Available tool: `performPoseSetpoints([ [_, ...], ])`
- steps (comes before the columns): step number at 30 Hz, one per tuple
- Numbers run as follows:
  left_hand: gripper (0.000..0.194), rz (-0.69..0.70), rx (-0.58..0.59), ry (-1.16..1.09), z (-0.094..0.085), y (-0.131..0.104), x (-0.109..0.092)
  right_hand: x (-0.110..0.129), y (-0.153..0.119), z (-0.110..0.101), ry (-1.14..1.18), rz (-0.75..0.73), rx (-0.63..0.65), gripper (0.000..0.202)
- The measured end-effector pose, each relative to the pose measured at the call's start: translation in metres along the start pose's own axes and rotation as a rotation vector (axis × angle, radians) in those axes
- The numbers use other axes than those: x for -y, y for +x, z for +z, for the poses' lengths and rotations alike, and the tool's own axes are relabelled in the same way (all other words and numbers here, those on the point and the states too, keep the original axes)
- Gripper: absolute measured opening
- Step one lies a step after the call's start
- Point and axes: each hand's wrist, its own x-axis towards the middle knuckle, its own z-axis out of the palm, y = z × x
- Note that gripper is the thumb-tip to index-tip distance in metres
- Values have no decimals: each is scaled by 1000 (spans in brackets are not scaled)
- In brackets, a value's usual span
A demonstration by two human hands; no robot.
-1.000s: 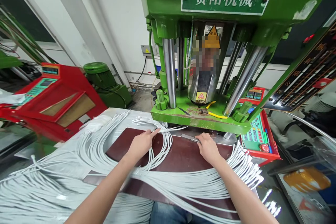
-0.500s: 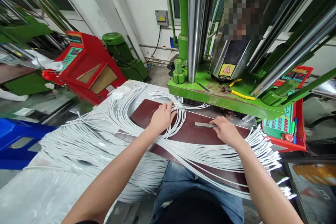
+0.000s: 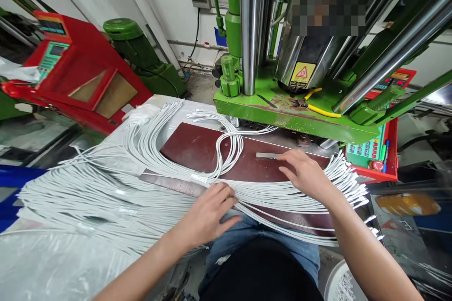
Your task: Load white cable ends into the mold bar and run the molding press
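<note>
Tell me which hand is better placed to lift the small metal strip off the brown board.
The right hand, I judge: its fingers are at one end of the metal strip. The left hand is by the white cables, farther from the strip.

My bare left forearm [image 3: 151, 261] comes in at the bottom edge, left of the middle, and slants up to the right. My left hand [image 3: 213, 209] is just below the centre, back uppermost, fingers bent and thumb spread apart toward the right. My bare right forearm [image 3: 370, 240] rises from the lower right, leaning left. My right hand [image 3: 305, 171], set higher, right of centre, points left, its thumb parted from the fingers.
</note>
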Motion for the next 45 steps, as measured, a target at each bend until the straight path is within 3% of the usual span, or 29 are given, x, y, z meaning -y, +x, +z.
performPoseSetpoints([
  [6,21,-6,-53,46,19,-10,-6,20,-6,5,56,-33,70,24],
  [10,23,-17,-90,2,10,4,6,37,-3,13,68,-77,208,23],
  [14,24,-24,34,69,-4,25,19,47,0,21,33,-89,264,20],
  [17,24,23,129,109,-7,32,24,47,0,25,16,-91,267,20],
  [26,19,81,169,104,-9,34,30,46,1,27,31,-102,283,22],
  [34,14,-119,179,-238,-22,45,42,48,-2,21,107,-82,282,28],
  [38,14,-179,201,-377,-24,47,48,45,-1,22,87,-38,294,22],
  [45,15,-14,294,-138,-19,50,48,53,5,4,85,-27,258,19],
])
